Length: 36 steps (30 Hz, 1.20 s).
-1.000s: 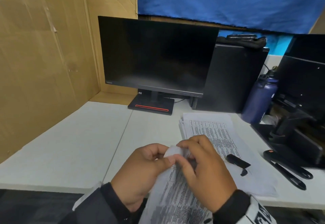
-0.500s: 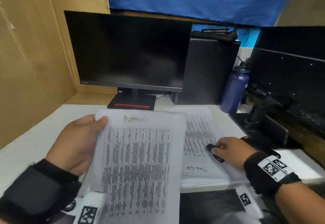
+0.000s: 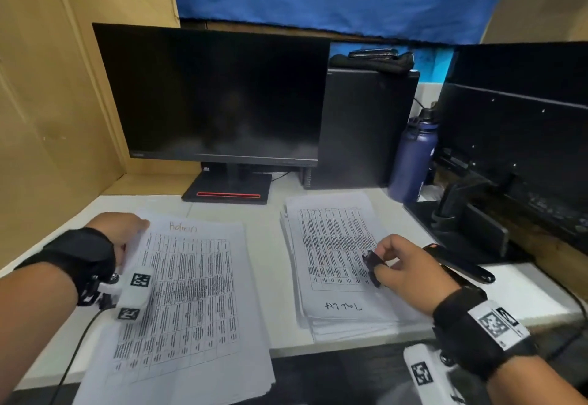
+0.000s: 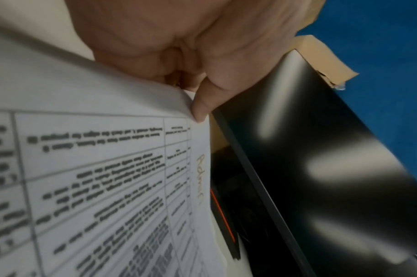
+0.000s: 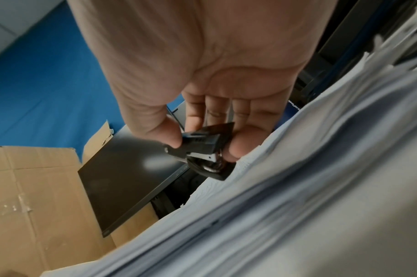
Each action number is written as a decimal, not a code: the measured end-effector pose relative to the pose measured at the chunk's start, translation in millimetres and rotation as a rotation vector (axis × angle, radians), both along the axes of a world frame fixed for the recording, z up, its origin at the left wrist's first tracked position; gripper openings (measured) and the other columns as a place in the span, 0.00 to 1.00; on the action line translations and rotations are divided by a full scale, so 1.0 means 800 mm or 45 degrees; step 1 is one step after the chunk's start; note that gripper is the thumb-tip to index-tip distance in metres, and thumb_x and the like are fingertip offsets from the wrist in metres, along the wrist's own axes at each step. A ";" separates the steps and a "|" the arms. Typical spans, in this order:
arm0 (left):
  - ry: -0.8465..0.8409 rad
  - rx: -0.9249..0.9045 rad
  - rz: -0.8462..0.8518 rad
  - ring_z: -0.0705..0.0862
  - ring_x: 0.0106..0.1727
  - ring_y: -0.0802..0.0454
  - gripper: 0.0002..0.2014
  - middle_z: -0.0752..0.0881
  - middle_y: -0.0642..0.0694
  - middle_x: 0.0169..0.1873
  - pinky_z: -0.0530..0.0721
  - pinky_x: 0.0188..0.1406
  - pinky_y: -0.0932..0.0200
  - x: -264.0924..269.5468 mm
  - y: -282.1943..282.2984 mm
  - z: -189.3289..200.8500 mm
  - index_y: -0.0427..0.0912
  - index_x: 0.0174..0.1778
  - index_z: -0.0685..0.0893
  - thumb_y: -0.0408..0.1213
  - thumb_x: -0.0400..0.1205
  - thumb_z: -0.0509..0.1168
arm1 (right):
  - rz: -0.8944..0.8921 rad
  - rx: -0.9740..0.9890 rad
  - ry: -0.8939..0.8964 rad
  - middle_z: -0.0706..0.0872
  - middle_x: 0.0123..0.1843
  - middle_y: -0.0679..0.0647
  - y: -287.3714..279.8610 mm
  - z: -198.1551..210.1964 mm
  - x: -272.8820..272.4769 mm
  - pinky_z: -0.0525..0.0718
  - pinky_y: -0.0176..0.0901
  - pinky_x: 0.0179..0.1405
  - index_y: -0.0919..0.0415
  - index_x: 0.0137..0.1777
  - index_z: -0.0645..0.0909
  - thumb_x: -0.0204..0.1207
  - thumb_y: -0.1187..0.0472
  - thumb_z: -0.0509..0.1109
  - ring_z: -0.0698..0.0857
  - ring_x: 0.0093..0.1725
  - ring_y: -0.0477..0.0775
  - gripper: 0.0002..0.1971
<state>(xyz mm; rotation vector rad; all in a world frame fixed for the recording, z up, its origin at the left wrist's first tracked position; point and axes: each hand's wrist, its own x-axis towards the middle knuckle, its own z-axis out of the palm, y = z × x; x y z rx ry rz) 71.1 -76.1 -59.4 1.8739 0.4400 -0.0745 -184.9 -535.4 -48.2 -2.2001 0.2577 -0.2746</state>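
A printed sheaf with "Admin" handwritten on top (image 3: 191, 293) lies on the left of the white desk (image 3: 270, 245). My left hand (image 3: 136, 228) pinches its top left corner, thumb on the top sheet (image 4: 107, 168). On the right lies a thicker stack of printed papers (image 3: 334, 245). My right hand (image 3: 391, 255) hovers just over that stack and pinches a small black staple remover (image 3: 372, 261) between thumb and fingers. In the right wrist view the staple remover (image 5: 202, 148) shows metal claws just above the stack (image 5: 297, 187).
A dark monitor (image 3: 219, 96) stands at the back, with a black computer tower (image 3: 359, 128) and a blue bottle (image 3: 413, 156) to its right. A black stapler (image 3: 458, 264) lies right of the stack, below a second screen (image 3: 525, 118). A cardboard wall (image 3: 47, 118) closes the left.
Both hands were together on the sheaf's corner. Then my left hand carried the Admin sheaf left and lowered it to the desk, while my right hand picked the staple remover off the right stack.
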 end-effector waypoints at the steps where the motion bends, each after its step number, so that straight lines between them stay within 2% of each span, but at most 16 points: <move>1: 0.010 -0.004 0.016 0.87 0.64 0.25 0.21 0.85 0.25 0.68 0.84 0.68 0.30 0.002 0.004 -0.004 0.26 0.70 0.80 0.32 0.83 0.70 | 0.041 0.016 -0.019 0.89 0.47 0.49 0.003 0.001 -0.002 0.84 0.38 0.41 0.45 0.52 0.83 0.74 0.65 0.75 0.87 0.31 0.50 0.13; 4: 0.110 -0.009 -0.001 0.86 0.63 0.31 0.18 0.87 0.32 0.65 0.80 0.73 0.32 0.015 0.021 -0.021 0.29 0.65 0.83 0.38 0.84 0.72 | 0.137 -0.003 -0.076 0.87 0.51 0.47 0.012 0.003 -0.006 0.81 0.31 0.41 0.37 0.58 0.85 0.74 0.70 0.72 0.83 0.32 0.47 0.24; 7: 0.138 -0.053 0.005 0.86 0.65 0.27 0.16 0.87 0.33 0.66 0.79 0.74 0.32 0.014 0.024 -0.027 0.30 0.64 0.82 0.37 0.85 0.71 | 0.153 -0.020 -0.132 0.88 0.55 0.46 0.018 0.003 -0.006 0.82 0.36 0.52 0.40 0.53 0.86 0.71 0.70 0.73 0.88 0.47 0.48 0.21; 9: 0.106 -0.009 0.012 0.86 0.63 0.26 0.17 0.86 0.33 0.62 0.82 0.69 0.35 -0.005 0.010 -0.014 0.28 0.67 0.81 0.35 0.85 0.69 | 0.176 0.027 -0.159 0.88 0.55 0.47 0.024 0.004 -0.006 0.83 0.37 0.53 0.42 0.54 0.84 0.72 0.72 0.73 0.88 0.50 0.50 0.21; 12: 0.108 0.079 -0.016 0.87 0.63 0.27 0.16 0.87 0.29 0.59 0.82 0.71 0.31 -0.017 0.001 -0.008 0.27 0.62 0.83 0.37 0.86 0.71 | 0.225 0.150 -0.234 0.88 0.53 0.48 0.038 0.008 -0.008 0.85 0.39 0.52 0.46 0.54 0.84 0.74 0.74 0.73 0.90 0.49 0.54 0.20; 16: 0.077 0.121 -0.094 0.85 0.66 0.27 0.14 0.87 0.28 0.60 0.80 0.75 0.33 -0.037 -0.019 0.008 0.27 0.58 0.82 0.37 0.88 0.69 | 0.258 0.401 -0.248 0.88 0.50 0.52 0.052 0.011 -0.009 0.90 0.53 0.50 0.57 0.55 0.83 0.76 0.76 0.73 0.93 0.44 0.63 0.14; 18: 0.054 0.074 -0.088 0.85 0.66 0.28 0.17 0.85 0.29 0.62 0.80 0.75 0.35 -0.040 -0.025 0.014 0.32 0.68 0.80 0.39 0.89 0.68 | 0.221 0.482 -0.234 0.87 0.47 0.48 0.055 0.010 -0.006 0.92 0.54 0.48 0.57 0.53 0.84 0.76 0.76 0.73 0.93 0.42 0.60 0.14; 20: -0.005 -0.036 -0.087 0.86 0.66 0.30 0.29 0.84 0.31 0.69 0.81 0.74 0.35 -0.043 -0.023 0.018 0.35 0.83 0.71 0.40 0.87 0.70 | 0.164 0.481 -0.212 0.87 0.46 0.48 0.053 0.006 -0.002 0.91 0.54 0.42 0.54 0.51 0.85 0.77 0.75 0.73 0.90 0.40 0.59 0.14; 21: -0.017 -0.094 -0.074 0.86 0.67 0.29 0.33 0.84 0.31 0.71 0.82 0.74 0.33 -0.042 -0.019 0.019 0.37 0.85 0.70 0.42 0.85 0.72 | 0.123 0.444 -0.188 0.87 0.46 0.49 0.050 0.005 0.001 0.90 0.52 0.39 0.53 0.50 0.86 0.77 0.74 0.73 0.88 0.38 0.58 0.13; 23: -0.064 -0.143 -0.033 0.87 0.67 0.27 0.29 0.86 0.30 0.70 0.83 0.70 0.28 -0.035 -0.011 0.013 0.38 0.75 0.80 0.47 0.80 0.75 | 0.047 0.348 -0.097 0.89 0.43 0.52 0.042 0.002 0.008 0.84 0.50 0.34 0.51 0.49 0.87 0.78 0.69 0.73 0.86 0.36 0.55 0.10; 26: -0.124 -0.143 0.020 0.87 0.67 0.28 0.24 0.88 0.32 0.67 0.84 0.70 0.28 -0.014 0.005 -0.004 0.43 0.64 0.86 0.55 0.78 0.73 | -0.031 0.223 0.044 0.91 0.39 0.56 0.031 0.004 0.021 0.80 0.48 0.40 0.55 0.47 0.87 0.77 0.65 0.73 0.85 0.36 0.54 0.04; 28: -0.114 -0.081 0.017 0.87 0.67 0.29 0.29 0.88 0.37 0.68 0.82 0.74 0.32 -0.040 -0.012 0.019 0.46 0.68 0.86 0.61 0.77 0.73 | -0.045 -0.023 0.144 0.91 0.41 0.53 0.026 0.008 0.029 0.81 0.45 0.42 0.54 0.48 0.87 0.77 0.62 0.73 0.87 0.41 0.54 0.03; 30: -0.132 -0.003 0.013 0.84 0.71 0.28 0.30 0.86 0.42 0.70 0.79 0.76 0.36 -0.064 -0.025 0.039 0.45 0.77 0.82 0.58 0.83 0.70 | -0.040 -0.240 0.239 0.90 0.43 0.51 0.024 0.011 0.039 0.80 0.37 0.37 0.53 0.48 0.86 0.77 0.58 0.72 0.87 0.42 0.50 0.03; 32: -0.174 -0.049 0.037 0.84 0.70 0.29 0.28 0.86 0.45 0.69 0.80 0.75 0.37 -0.079 -0.033 0.050 0.45 0.78 0.81 0.54 0.84 0.71 | -0.039 -0.283 0.326 0.90 0.45 0.51 0.021 0.014 0.050 0.78 0.33 0.33 0.52 0.49 0.86 0.78 0.56 0.72 0.87 0.42 0.47 0.03; 34: -0.244 -0.165 0.013 0.87 0.67 0.33 0.26 0.88 0.48 0.64 0.80 0.75 0.37 -0.095 -0.037 0.059 0.48 0.71 0.85 0.54 0.79 0.76 | -0.064 -0.347 0.393 0.92 0.48 0.51 0.015 0.016 0.061 0.80 0.35 0.36 0.52 0.49 0.87 0.77 0.52 0.73 0.88 0.43 0.46 0.06; 36: -0.277 -0.307 -0.036 0.91 0.60 0.33 0.24 0.93 0.41 0.58 0.82 0.73 0.32 -0.102 -0.035 0.065 0.47 0.59 0.88 0.54 0.71 0.80 | -0.102 -0.475 0.463 0.91 0.56 0.52 0.012 0.020 0.067 0.83 0.41 0.49 0.52 0.56 0.86 0.75 0.46 0.73 0.88 0.50 0.50 0.14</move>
